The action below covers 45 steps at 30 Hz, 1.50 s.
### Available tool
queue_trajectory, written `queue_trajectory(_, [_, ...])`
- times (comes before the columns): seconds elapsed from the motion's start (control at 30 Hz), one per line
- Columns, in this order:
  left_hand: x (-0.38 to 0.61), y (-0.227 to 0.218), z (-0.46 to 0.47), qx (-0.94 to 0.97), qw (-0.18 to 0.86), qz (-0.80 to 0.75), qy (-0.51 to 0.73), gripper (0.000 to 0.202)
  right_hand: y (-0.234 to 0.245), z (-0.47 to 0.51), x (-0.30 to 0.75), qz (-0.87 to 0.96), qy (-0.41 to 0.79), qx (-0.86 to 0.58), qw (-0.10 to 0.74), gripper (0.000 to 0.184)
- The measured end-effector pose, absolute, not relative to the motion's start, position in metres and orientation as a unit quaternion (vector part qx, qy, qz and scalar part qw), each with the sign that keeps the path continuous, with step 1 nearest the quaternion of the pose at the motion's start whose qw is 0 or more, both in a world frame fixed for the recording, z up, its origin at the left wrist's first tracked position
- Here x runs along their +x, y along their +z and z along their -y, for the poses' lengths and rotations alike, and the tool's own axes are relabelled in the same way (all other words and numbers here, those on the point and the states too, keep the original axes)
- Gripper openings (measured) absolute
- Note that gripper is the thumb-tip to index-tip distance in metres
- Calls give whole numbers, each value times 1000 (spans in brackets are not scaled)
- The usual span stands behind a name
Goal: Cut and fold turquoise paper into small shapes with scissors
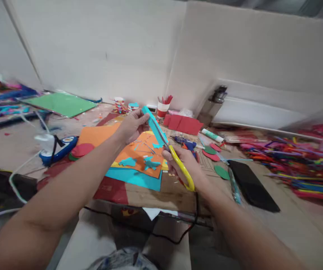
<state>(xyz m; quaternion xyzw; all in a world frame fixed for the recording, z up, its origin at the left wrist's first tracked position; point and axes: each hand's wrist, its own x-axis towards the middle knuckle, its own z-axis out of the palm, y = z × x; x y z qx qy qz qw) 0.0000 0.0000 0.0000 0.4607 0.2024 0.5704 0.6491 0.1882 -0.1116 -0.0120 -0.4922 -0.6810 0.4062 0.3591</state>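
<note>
My left hand pinches the upper end of a turquoise paper strip, held up above the worktable. My right hand is closed round a pair of yellow-handled scissors. Their blades lie along the strip's lower part; whether they are parted is hard to see. Beneath, an orange sheet bears turquoise cut-out pieces and small scraps. A turquoise sheet sticks out from under it toward me.
A blue glue gun, a glue stick and a black phone lie to the right. Pipe cleaners are heaped beyond. Red paper pieces and a cup stand behind. A green sheet lies at left.
</note>
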Motion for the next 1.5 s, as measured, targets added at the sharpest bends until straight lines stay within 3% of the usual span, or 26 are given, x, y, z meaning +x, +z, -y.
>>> queue_trajectory(0.13, [1, 0, 1, 453, 656, -209, 567, 31, -12, 113, 193, 674, 423, -500, 341, 39])
queue_trajectory(0.47, [-4, 2, -1, 402, 630, -245, 617, 23, 1, 117, 194, 726, 334, -523, 295, 45])
queue_trajectory(1.5, [0, 2, 2, 431, 641, -243, 586, 29, -11, 110, 197, 695, 394, -526, 292, 36])
